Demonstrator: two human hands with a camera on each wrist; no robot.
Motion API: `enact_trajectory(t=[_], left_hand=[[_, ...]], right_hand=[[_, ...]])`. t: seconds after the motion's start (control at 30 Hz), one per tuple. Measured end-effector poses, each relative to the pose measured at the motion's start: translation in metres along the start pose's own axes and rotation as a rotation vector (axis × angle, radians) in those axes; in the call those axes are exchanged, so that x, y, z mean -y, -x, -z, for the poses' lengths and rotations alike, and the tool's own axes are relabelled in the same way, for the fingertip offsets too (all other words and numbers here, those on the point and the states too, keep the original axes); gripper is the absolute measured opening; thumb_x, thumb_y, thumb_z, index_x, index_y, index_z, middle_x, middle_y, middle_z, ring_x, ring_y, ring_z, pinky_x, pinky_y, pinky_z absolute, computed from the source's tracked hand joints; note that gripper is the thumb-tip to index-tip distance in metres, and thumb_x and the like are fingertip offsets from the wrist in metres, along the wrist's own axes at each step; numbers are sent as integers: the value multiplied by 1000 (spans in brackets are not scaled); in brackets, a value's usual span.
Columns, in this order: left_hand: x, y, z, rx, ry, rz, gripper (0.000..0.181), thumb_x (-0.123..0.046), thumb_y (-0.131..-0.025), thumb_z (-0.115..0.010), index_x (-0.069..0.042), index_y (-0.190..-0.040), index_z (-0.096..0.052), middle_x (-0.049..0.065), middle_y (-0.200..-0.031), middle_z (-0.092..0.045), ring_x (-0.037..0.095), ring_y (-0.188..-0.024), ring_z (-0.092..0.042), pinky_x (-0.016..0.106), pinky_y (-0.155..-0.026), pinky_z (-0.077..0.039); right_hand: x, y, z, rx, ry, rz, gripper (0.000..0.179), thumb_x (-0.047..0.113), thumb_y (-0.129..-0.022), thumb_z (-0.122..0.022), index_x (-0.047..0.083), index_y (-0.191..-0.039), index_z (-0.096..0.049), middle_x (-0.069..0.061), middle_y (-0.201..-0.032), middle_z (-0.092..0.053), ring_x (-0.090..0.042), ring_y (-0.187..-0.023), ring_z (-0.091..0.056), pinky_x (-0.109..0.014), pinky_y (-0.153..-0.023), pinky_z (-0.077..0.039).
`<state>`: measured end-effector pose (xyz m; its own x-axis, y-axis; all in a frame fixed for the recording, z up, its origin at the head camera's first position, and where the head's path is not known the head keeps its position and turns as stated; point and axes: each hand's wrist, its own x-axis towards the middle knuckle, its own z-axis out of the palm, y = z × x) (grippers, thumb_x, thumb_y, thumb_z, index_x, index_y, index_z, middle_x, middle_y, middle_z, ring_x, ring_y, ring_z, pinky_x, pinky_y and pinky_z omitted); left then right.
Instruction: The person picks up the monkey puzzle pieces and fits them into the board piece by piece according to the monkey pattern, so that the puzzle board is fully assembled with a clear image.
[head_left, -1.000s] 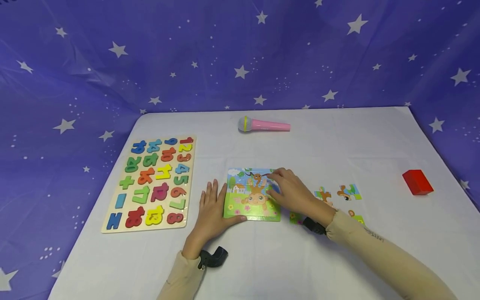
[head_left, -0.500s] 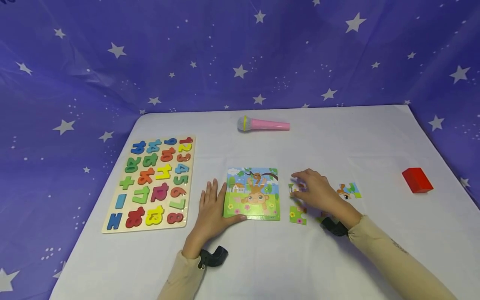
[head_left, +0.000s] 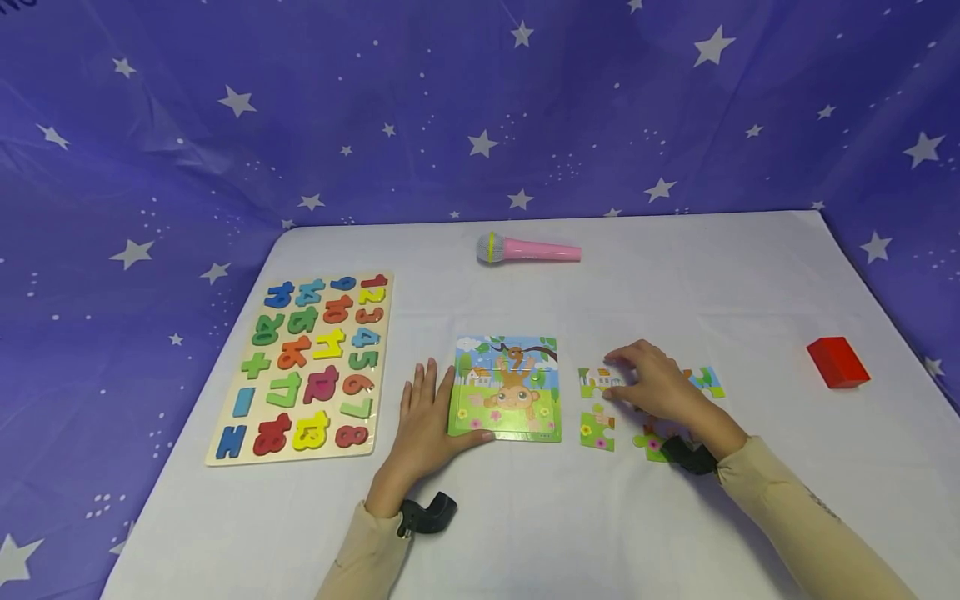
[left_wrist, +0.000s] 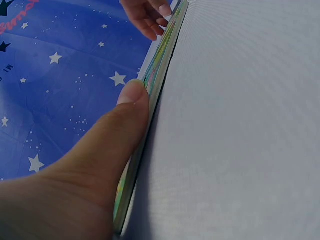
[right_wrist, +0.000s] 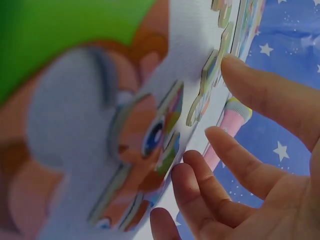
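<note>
A square monkey puzzle board (head_left: 504,387) lies mid-table, with pieces set in its frame. Along its left side rests my left hand (head_left: 423,421), fingers straight, thumb (left_wrist: 131,102) against the near edge. My right hand (head_left: 652,383) hovers over the loose pieces, thumb and fingers apart, holding nothing that I can see. Near its fingertips lies a piece with a house (head_left: 597,380). Below that is a piece with flowers (head_left: 597,429). More pieces lie partly hidden under the hand, one showing a monkey's eye (right_wrist: 154,137) in the right wrist view.
Left of the board lies a wooden number puzzle (head_left: 300,367) with coloured numbers. A pink toy microphone (head_left: 528,249) lies toward the back, and a red block (head_left: 837,362) stands at the far right. A purple starry cloth (head_left: 420,108) hangs behind the white table.
My right hand has left the upper right of the puzzle board and moved right, over the loose pieces. The house piece and flower piece are now uncovered. My left hand stays put.
</note>
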<state>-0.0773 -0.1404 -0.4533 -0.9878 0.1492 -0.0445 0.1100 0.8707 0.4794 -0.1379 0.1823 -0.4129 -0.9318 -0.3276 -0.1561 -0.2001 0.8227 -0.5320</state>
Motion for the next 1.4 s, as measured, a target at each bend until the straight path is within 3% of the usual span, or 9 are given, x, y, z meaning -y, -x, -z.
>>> enact_trajectory(t=[0.63,0.8,0.97,1.1,1.4], left_hand=[[1,0,-1,-2,-5,1,110,-64,-64,-67,-7,-145,-18,18,-153,-2,34,-141,5,51,-113,-1],[1,0,-2,2,-9,3,110,-64,-65,-67,-7,-145,-18,18,-153,-1,34,-141,6,52,-113,-1],[0,0,-1,3,0,4,110,-63,-64,-68,-7,-145,-18,18,-153,-1,34,-141,6,52,-113,-1],[0,0,0,3,0,3,110,-62,-64,-68,-7,-145,-18,18,-153,-1,33,-141,6,51,-113,0],[1,0,-1,1,-3,-1,110,-63,-65,-67,-8,-145,-17,18,-153,0,33,-141,7,51,-113,1]], right_hand=[[0,3,-3,3,13,32,39,24,-76,-72,7,-108,-59,-17,-117,-46,-34,-108,-40,-52,-89,-29],[0,2,-3,4,-11,36,41,23,-75,-73,5,-107,-57,-16,-115,-48,-33,-106,-44,-51,-91,-35],[0,0,-4,-10,-40,37,39,19,-73,-74,5,-104,-55,-10,-100,-55,-24,-89,-51,-39,-78,-44],[1,-1,-3,-3,-57,23,35,16,-74,-73,6,-102,-54,-5,-86,-56,-15,-75,-49,-29,-67,-40],[-1,-2,-4,37,-69,87,45,14,-77,-71,16,-119,-56,-2,-81,-54,-13,-68,-43,-26,-62,-37]])
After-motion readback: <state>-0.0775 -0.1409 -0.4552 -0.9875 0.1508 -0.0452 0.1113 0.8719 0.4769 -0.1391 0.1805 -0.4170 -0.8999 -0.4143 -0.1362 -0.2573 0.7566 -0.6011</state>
